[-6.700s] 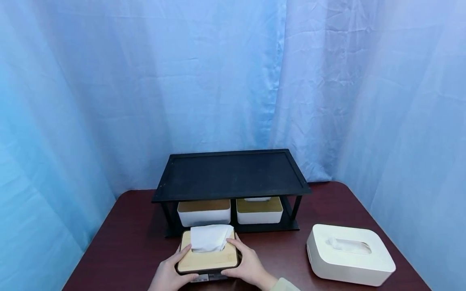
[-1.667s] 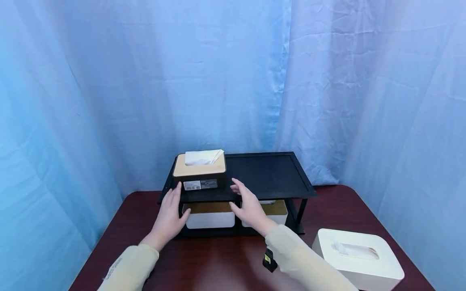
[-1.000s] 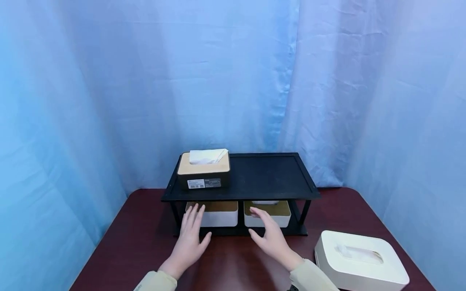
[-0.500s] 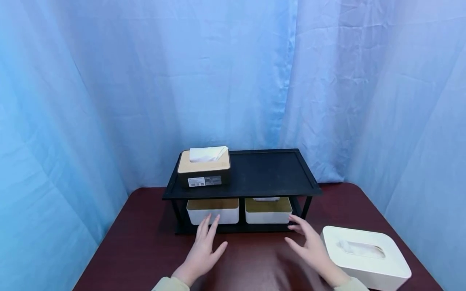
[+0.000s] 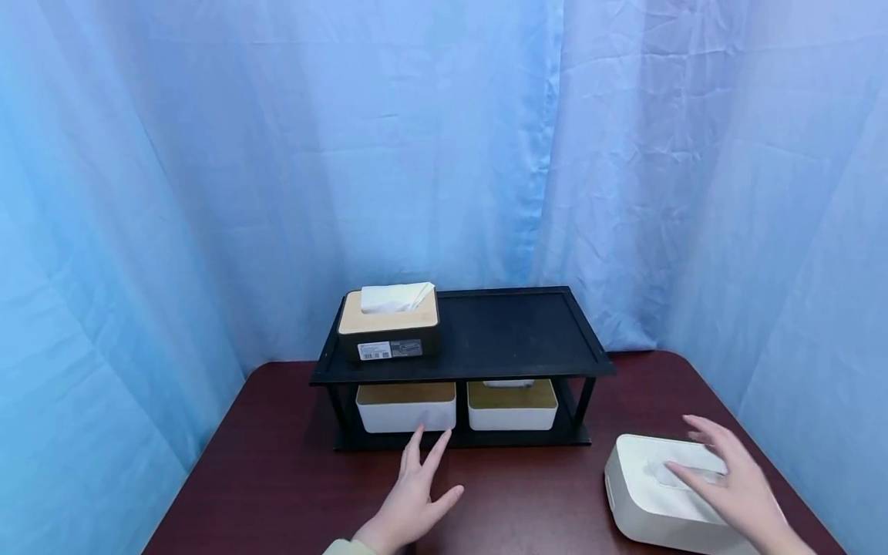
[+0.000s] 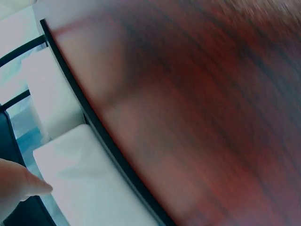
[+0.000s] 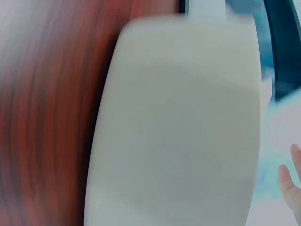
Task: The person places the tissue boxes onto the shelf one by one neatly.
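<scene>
A white tissue box (image 5: 645, 501) with an oval slot stands at the right of the table, and its side fills much of the right wrist view. Over its top hovers my right hand (image 5: 735, 482), fingers spread, gripping nothing. My left hand (image 5: 412, 501) is in the air in front of the black rack (image 5: 520, 339), fingers extended and holding nothing. A black tissue box with a light wooden lid (image 5: 388, 320) sits on the rack's top left, a tissue sticking out. Two white boxes with wooden lids, the left box (image 5: 405, 412) and the right box (image 5: 513, 416), stand on the lower shelf.
The dark red wooden table (image 5: 277, 478) has rounded far corners. Blue curtains (image 5: 416, 154) hang behind it and on both sides. The rack's thin legs (image 5: 585, 401) stand at its front corners.
The black tissue box went from the table in both hands onto the rack's top left and was let go. Both hands then drew back and moved right, the right one over the white tissue box.
</scene>
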{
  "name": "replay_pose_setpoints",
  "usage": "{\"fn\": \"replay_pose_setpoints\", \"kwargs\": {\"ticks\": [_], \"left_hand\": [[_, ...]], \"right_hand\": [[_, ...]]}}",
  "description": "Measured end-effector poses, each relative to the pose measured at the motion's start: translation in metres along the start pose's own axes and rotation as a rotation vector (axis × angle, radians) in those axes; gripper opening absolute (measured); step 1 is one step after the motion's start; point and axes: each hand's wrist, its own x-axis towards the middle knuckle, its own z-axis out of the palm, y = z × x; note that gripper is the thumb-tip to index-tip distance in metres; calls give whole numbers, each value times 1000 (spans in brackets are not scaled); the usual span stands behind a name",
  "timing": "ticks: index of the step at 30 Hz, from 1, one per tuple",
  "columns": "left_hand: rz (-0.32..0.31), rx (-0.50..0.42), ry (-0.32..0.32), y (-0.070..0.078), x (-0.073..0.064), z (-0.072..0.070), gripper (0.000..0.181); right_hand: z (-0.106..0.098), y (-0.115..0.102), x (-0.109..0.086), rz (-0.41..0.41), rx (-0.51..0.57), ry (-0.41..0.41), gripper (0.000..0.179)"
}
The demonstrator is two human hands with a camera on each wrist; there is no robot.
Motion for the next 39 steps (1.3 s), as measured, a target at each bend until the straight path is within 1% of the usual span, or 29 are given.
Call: {"fn": "replay_pose_setpoints", "kwargs": {"ticks": [2, 4, 7, 8, 11, 14, 17, 18, 20, 26, 30, 35, 39], "left_hand": [[-16, -25, -25, 0, 1, 4, 75], [-24, -42, -41, -1, 1, 9, 76], [-27, -68, -53, 0, 4, 15, 77], [-27, -72, -57, 0, 5, 17, 77], [-29, -87, -68, 3, 11, 24, 78], [-26, -90, -67, 7, 16, 31, 81], [-29, -96, -64, 9, 21, 37, 84], [-34, -102, -67, 10, 22, 39, 85], [-49, -113, -74, 13, 25, 41, 86], [-120, -175, -131, 20, 36, 46, 86], [-132, -196, -165, 25, 41, 48, 87], [-132, -206, -175, 28, 43, 50, 87], [-125, -194, -176, 30, 42, 52, 86]], "right_hand": [[-14, 13, -5, 34, -47, -35, 70], [-26, 28, -10, 83, -90, -89, 73], [-38, 52, -21, 121, -153, -189, 79], [-40, 60, -25, 120, -165, -212, 82], [-43, 80, -35, 123, -199, -305, 89], [-43, 94, -40, 190, -191, -421, 90], [-42, 102, -40, 263, -162, -525, 84], [-42, 103, -40, 274, -152, -544, 83], [-43, 105, -40, 288, -157, -566, 81], [-46, 104, -37, 352, -140, -629, 81], [-46, 101, -36, 366, -153, -641, 80], [-41, 95, -34, 360, -154, -637, 80], [-32, 87, -33, 348, -142, -614, 79]]}}
